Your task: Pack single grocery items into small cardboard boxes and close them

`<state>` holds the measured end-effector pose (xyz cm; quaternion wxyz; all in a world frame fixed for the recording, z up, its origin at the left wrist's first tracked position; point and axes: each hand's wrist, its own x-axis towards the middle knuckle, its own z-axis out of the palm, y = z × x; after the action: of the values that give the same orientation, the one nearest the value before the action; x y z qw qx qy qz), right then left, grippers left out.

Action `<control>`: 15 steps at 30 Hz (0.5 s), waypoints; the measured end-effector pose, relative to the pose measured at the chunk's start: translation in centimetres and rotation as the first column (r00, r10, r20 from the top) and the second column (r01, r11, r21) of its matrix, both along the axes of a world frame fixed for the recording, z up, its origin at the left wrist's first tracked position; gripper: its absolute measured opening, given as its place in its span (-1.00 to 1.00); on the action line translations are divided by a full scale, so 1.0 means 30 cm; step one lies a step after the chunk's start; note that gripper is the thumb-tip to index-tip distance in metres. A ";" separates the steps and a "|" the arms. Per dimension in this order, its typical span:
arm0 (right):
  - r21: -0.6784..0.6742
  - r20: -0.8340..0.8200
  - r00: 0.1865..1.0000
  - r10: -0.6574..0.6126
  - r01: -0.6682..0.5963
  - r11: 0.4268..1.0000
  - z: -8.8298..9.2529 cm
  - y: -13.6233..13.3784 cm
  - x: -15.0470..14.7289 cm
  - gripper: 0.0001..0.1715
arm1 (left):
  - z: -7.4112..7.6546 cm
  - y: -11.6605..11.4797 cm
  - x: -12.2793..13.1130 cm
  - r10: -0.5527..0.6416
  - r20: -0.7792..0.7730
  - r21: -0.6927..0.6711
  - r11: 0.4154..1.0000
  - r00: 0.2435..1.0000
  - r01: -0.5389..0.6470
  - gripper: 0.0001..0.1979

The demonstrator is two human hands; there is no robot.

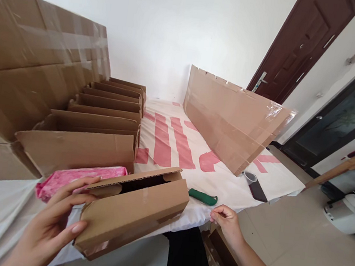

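Observation:
My left hand [52, 225] grips the near left end of a long, narrow cardboard box [142, 208], its thumb on the end and its fingers over the top. The box lies tilted at the table's front edge, with its upper flap raised and a dark gap showing inside. Behind it is a pink wrapped packet [86, 178], close to my left fingers. My right hand [226, 223] is closed in a pinch by the table edge; whatever is between the fingertips cannot be made out. Just beyond it lies a green tool handle [203, 197], its blade not visible.
Several open cardboard boxes [75, 148] stand in a row at left, before a tall cardboard panel [42, 43]. Another cardboard sheet [227, 117] stands at right. Near it are a tape roll [249, 177] and a dark phone-like slab [258, 191]. An open carton [223, 257] sits below the edge.

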<state>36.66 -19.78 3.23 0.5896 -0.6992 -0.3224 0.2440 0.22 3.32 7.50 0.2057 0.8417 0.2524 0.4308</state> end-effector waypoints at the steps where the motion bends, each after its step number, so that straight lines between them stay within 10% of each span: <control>1: -0.002 -0.007 1.000 -0.001 0.001 1.000 0.000 -0.001 -0.003 -0.56 | 0.000 0.000 -0.001 -0.022 -0.005 0.008 1.000 1.000 0.022 -0.81; 15: 0.027 -0.086 0.989 -0.119 0.122 0.992 -0.005 -0.001 -0.001 -0.48 | -0.013 0.009 -0.011 -0.081 -0.057 0.015 0.996 0.995 0.082 -0.82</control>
<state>36.62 -19.80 3.08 0.6276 -0.6969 -0.2582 0.2318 -0.11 3.59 7.11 0.2086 0.8648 0.2196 0.4004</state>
